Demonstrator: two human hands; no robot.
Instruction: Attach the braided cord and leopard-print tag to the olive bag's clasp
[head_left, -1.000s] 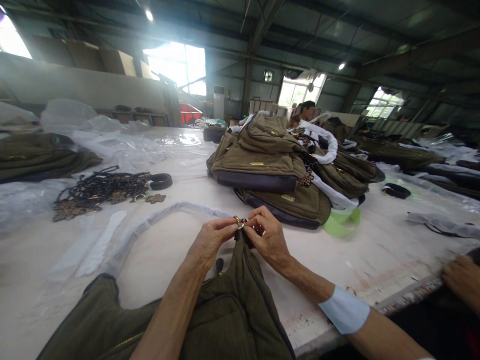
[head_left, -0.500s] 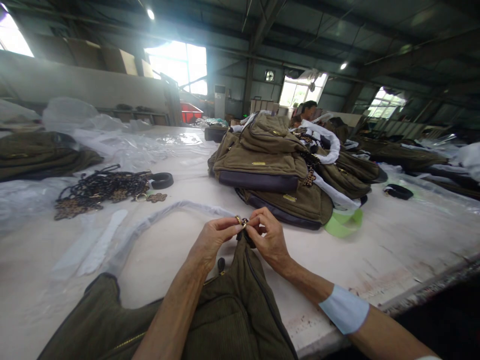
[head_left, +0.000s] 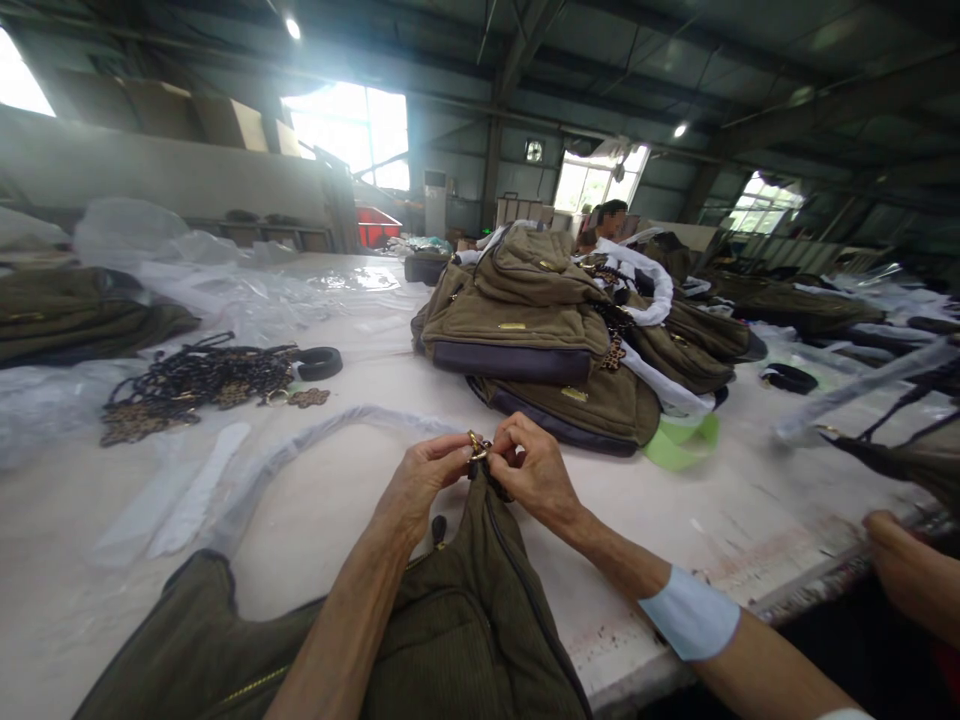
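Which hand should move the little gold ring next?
Probably the left hand: its fingertips seem to pinch the gold ring, while the right hand grips the dark tab beside it.

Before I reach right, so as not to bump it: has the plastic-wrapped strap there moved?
Yes, upward: the plastic-wrapped strap now slants up rightward, its far end above the black coiled strap; earlier it lay below that coil.
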